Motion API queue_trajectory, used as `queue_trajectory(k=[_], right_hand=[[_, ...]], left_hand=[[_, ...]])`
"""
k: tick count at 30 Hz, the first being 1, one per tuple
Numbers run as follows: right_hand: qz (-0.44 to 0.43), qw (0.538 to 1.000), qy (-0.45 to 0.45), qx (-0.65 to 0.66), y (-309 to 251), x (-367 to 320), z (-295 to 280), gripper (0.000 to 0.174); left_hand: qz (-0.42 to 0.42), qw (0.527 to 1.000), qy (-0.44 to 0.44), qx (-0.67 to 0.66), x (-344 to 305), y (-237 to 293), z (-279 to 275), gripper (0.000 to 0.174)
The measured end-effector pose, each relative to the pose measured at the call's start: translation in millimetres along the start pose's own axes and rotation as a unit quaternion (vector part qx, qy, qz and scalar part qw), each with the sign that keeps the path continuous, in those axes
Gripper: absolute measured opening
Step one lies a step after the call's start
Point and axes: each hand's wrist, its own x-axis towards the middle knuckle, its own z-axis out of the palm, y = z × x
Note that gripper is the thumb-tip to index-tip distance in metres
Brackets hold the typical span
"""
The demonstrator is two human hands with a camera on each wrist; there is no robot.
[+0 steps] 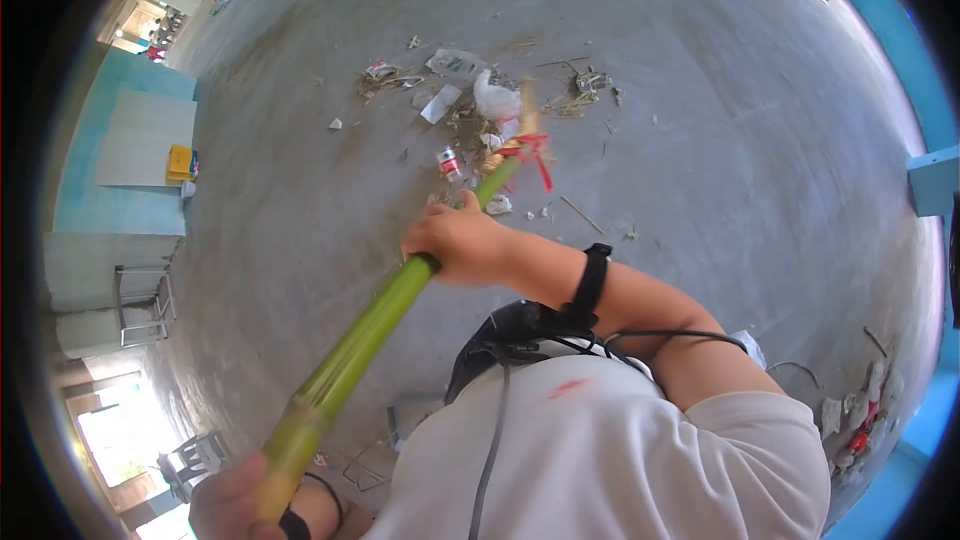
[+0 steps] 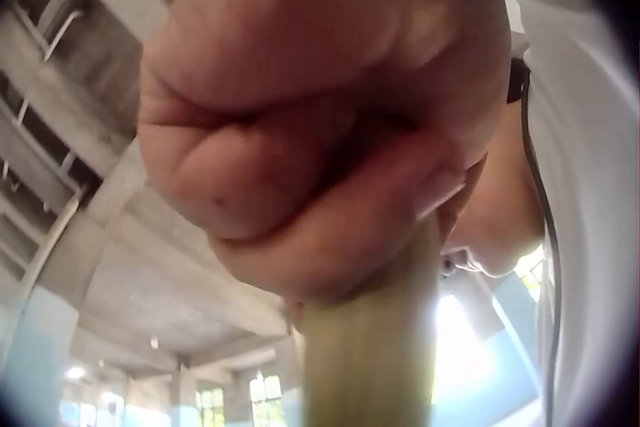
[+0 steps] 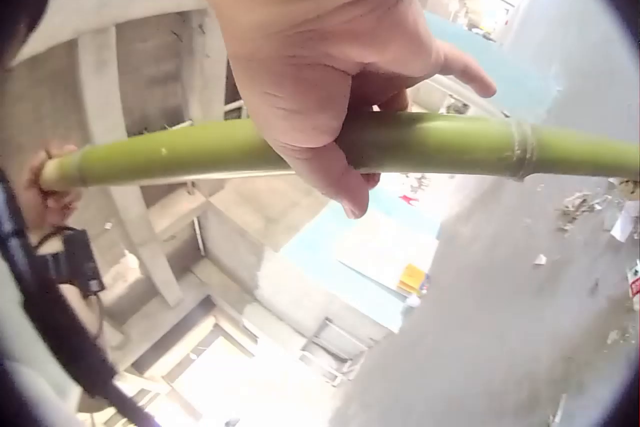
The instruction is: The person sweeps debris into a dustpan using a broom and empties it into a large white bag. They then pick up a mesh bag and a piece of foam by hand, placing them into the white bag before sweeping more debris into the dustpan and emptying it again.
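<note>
A broom with a green bamboo handle [image 1: 380, 315] slants across the head view from lower left to upper middle. Red ribbon [image 1: 527, 148] binds its straw head [image 1: 529, 110], which looks blurred among litter on the floor. My right hand [image 1: 455, 240] grips the handle partway along; in the right wrist view the thumb [image 3: 335, 182] wraps over the bamboo. My left hand [image 1: 228, 502] holds the handle near its upper end, fingers [image 2: 320, 237] curled tightly round it in the left wrist view. Close to the straw lie a white plastic bag [image 1: 495, 97] and a red-and-white container [image 1: 449, 164].
Paper [image 1: 440, 104], a clear plastic piece [image 1: 455, 63] and dry straw [image 1: 583, 88] are scattered on the grey floor [image 1: 690, 190]. More rubbish [image 1: 855, 420] sits by the blue wall at right. A metal-framed stool [image 1: 145, 305] stands at the left wall.
</note>
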Motion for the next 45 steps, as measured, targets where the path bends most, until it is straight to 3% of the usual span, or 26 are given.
queue_trajectory(k=[2,4,6,7,8,10,11,14,17,20,22,24,25,29,31,33,34,35,37,38,43,45], right_hand=[[0.001,0.996,-0.068,0.05,7,-12,-27,0.013],[0.049,0.988,-0.117,0.088,25,-35,-51,0.015],[0.124,0.98,-0.121,0.097,50,-68,-70,0.017],[0.151,0.978,-0.111,0.092,67,-87,-75,0.017],[0.2,0.968,-0.126,0.083,80,-103,-85,0.017],[0.279,0.947,-0.142,0.077,112,-140,-98,0.017],[0.311,0.936,-0.142,0.079,127,-159,-100,0.017],[0.35,0.926,-0.122,0.072,148,-195,-109,0.02],[0.374,0.917,-0.1,0.099,163,-214,-94,0.022],[0.38,0.913,-0.073,0.13,176,-219,-66,0.023],[0.365,0.922,-0.04,0.124,180,-212,-39,0.023],[0.424,0.9,-0.04,0.095,186,-197,-26,0.022],[0.453,0.887,-0.041,0.081,189,-185,-19,0.021],[0.418,0.907,-0.038,0.023,203,-112,42,0.02],[0.381,0.924,-0.021,0.016,210,-43,72,0.02],[0.323,0.945,0.001,0.047,202,21,94,0.02],[0.302,0.952,0.002,0.054,196,50,102,0.02],[0.28,0.958,0.004,0.062,189,76,109,0.019],[0.21,0.973,0.047,0.086,174,123,119,0.018],[0.192,0.976,0.049,0.091,171,144,126,0.017],[0.097,0.989,0.024,0.107,169,219,134,0.017],[0.091,0.989,-0.022,0.111,150,227,113,0.017]], left_hand=[[0.009,0.998,-0.048,0.046,3,-12,-20,0.016],[0.105,0.969,-0.182,0.133,15,-33,-22,0.014],[-0.002,0.98,-0.198,0.033,13,-29,26,0.015],[-0.151,0.96,-0.219,-0.088,27,-24,66,0.016],[-0.3,0.912,-0.197,-0.197,40,-19,105,0.018],[-0.398,0.801,-0.316,-0.316,63,-29,152,0.016],[-0.382,0.77,-0.359,-0.363,66,-36,180,0.013],[-0.301,0.747,-0.494,-0.327,75,-51,240,0.014],[-0.318,0.724,-0.503,-0.349,74,-59,280,0.016],[-0.147,0.749,-0.542,-0.351,74,-86,318,0.016],[-0.104,0.732,-0.587,-0.329,75,-102,325,0.016],[-0.074,0.729,-0.604,-0.314,72,-125,327,0.017],[-0.067,0.735,-0.599,-0.31,71,-140,326,0.017],[-0.06,0.789,-0.531,-0.303,67,-216,290,0.012],[-0.048,0.819,-0.514,-0.251,88,-253,253,0.013],[-0.101,0.838,-0.507,-0.174,108,-276,205,0.014],[-0.049,0.868,-0.473,-0.143,116,-290,182,0.017],[0.003,0.892,-0.438,-0.111,119,-301,162,0.021],[-0.095,0.963,-0.218,-0.129,105,-290,137,0.017],[-0.043,0.988,-0.137,-0.053,102,-290,131,0.019],[-0.054,0.936,-0.336,-0.091,121,-337,46,0.027],[-0.145,0.951,-0.267,-0.052,114,-314,19,0.03]])
